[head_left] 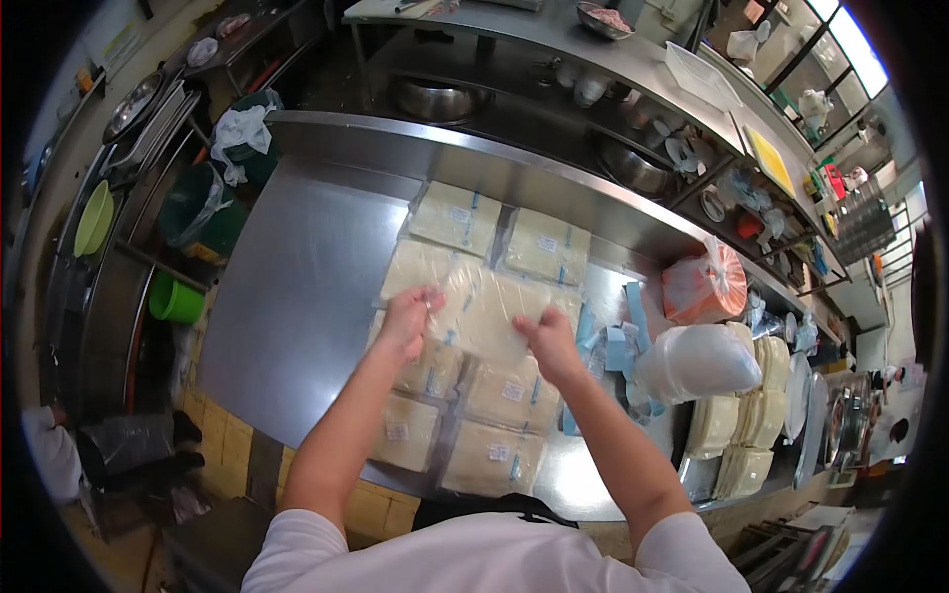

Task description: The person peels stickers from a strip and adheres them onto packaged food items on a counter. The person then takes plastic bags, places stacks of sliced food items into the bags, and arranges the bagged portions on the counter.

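Observation:
Between my hands stretches a clear plastic packet of pale, flat sheets (481, 308), somewhat blurred, above other packets on the steel table. My left hand (407, 318) pinches its left side with bent fingers. On the right side, my right hand (550, 344) grips it with the thumb on top and the other fingers partly hidden. Similar labelled packets lie in two columns around it, among them a far-left packet (450, 222), a far-right packet (547, 252), a near-left packet (403, 435) and a near-right packet (494, 463).
Right of the packets lie blue paper strips (621, 348), a roll of clear plastic bags (697, 363), an orange-and-white bagged bundle (704, 284) and stacked pale packets (746, 420). A raised steel edge (395, 148) runs along the table's back. Bins (198, 212) stand left.

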Available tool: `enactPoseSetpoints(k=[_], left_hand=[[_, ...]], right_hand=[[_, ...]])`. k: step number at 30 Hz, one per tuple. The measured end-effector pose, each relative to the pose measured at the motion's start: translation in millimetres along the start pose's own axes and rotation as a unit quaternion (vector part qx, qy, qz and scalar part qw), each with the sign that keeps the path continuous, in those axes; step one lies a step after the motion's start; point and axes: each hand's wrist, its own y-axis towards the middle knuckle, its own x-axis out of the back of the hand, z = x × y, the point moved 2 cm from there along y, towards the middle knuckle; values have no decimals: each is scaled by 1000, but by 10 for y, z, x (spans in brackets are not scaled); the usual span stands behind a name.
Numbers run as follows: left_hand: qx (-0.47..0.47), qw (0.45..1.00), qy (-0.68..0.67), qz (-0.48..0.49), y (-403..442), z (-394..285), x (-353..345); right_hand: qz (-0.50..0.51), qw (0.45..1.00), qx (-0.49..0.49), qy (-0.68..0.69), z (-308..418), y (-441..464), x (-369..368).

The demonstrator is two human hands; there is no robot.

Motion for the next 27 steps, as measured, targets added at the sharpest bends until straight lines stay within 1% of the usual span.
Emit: enactPoseSetpoints(k=[1,2,3,4,6,7,9,11,12,14,16,17,20,21,24,26,27], left_hand=[[-23,1000,6,5,205,-197,14],[-59,997,42,-9,399,-400,21],[-94,992,78,-23,581,-604,5],[-107,991,83,-19,745,-786,-29],[-135,986,91,-13,1021,-1077,-79],[-143,980,137,-29,1171,-1135,-50],[-156,959,228,-59,1393,-1178,40],[-146,891,410,-128,1559,-1063,195],[-138,843,494,-161,1571,-1065,202],[-145,856,466,-170,1600,-1070,208],[-151,861,452,-177,1633,-1028,234],[-155,859,453,-180,1644,-1024,259],[-157,844,474,-195,1617,-1008,246],[-157,837,484,-200,1569,-1012,216],[-324,739,538,-243,1117,-1014,-63],[-289,743,573,-189,675,-859,-221],[-274,700,635,-179,452,-681,-262]], right_hand=[[-5,1000,23,-7,75,292,-67],[-9,999,45,-14,158,564,-132],[-7,998,57,4,317,772,-217],[-5,997,70,22,464,963,-298],[-21,997,62,44,604,1319,-433],[-29,996,58,55,633,1490,-465],[-46,998,23,-31,522,1818,-467],[-71,987,-27,-143,325,2059,-468],[-82,983,-9,-163,269,2094,-486],[-103,973,30,-205,165,2167,-531],[-123,957,101,-244,86,2250,-565],[-132,946,136,-262,58,2278,-564],[-120,937,97,-314,135,2237,-564],[-122,944,111,-285,144,2195,-562],[-126,958,157,-206,214,1845,-479],[-127,960,187,-163,464,1167,-321],[-113,961,193,-164,549,843,-154]])
